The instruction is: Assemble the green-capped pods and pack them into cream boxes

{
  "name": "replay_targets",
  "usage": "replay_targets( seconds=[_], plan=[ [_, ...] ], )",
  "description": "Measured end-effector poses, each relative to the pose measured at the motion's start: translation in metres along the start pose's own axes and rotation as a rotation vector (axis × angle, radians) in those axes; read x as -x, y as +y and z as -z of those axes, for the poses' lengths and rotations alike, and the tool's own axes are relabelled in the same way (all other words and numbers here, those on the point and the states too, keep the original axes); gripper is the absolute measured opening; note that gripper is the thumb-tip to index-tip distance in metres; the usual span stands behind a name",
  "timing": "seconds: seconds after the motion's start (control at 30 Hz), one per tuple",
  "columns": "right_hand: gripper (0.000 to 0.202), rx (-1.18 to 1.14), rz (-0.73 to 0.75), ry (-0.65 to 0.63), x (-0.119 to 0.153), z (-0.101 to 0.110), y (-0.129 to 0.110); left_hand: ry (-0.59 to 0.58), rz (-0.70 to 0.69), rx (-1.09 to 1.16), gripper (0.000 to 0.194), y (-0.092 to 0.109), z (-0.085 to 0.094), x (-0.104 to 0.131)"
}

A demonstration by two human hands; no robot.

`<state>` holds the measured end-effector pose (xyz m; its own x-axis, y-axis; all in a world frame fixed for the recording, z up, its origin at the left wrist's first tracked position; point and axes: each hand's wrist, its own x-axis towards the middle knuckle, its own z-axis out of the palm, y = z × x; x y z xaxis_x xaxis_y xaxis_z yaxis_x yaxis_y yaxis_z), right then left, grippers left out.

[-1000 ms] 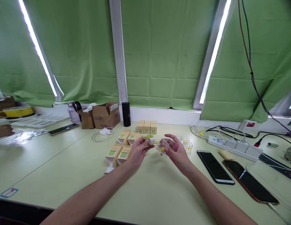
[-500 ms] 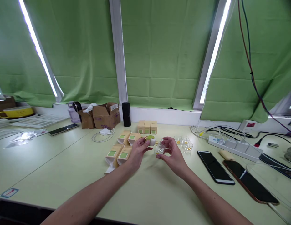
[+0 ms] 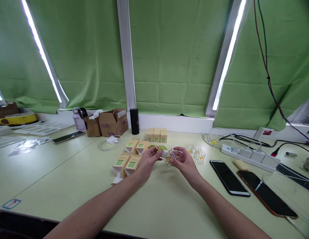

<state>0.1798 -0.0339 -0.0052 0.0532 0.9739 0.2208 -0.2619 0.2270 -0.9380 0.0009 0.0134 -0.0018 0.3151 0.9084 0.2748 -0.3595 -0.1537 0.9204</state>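
1. Gripping a small, rounded, white-and-green object (image 3: 164,152) between thumb and fingers, the left hand (image 3: 147,162) sits in front of the kraft cartons, its grasp narrow.
2. Thumb and fingers of the right hand (image 3: 186,162) hold a small, clear, square plastic box (image 3: 168,160) with a yellow piece at its bottom; the box is tilted.
3. Both held items meet above the pale yellow-green table (image 3: 159,202), the white-and-green object at the box's upper left; whether it is partly inside, I cannot tell.
4. Just beyond the right hand stand similar clear plastic boxes with yellow pieces (image 3: 200,155).
5. Left of the left hand lie four tan kraft cartons with green label panels (image 3: 132,163), the nearer ones with white flaps showing.
6. Behind the hands, three upright tan cartons (image 3: 156,136) stand side by side.
7. Right of the right arm lies a black-screened phone with a white lower edge (image 3: 229,177).
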Motion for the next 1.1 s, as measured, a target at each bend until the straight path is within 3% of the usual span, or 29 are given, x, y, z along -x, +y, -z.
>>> replay_targets(
  seconds=[0.5, 0.8, 1.1],
  plan=[
    [0.066, -0.066, -0.027, -0.055, 0.003, 0.0011, 0.0024, -0.052, 0.048, -0.029, 0.048, -0.0006, -0.0038, 0.0016],
    [0.056, -0.109, -0.028, -0.116, 0.005, 0.0019, 0.005, -0.045, 0.018, -0.075, 0.047, -0.0003, -0.0043, 0.0021],
    [0.059, -0.103, -0.026, -0.111, 0.0076, -0.0013, 0.0017, -0.047, -0.023, -0.137, 0.047, 0.0025, -0.0049, 0.0044]
  ],
)
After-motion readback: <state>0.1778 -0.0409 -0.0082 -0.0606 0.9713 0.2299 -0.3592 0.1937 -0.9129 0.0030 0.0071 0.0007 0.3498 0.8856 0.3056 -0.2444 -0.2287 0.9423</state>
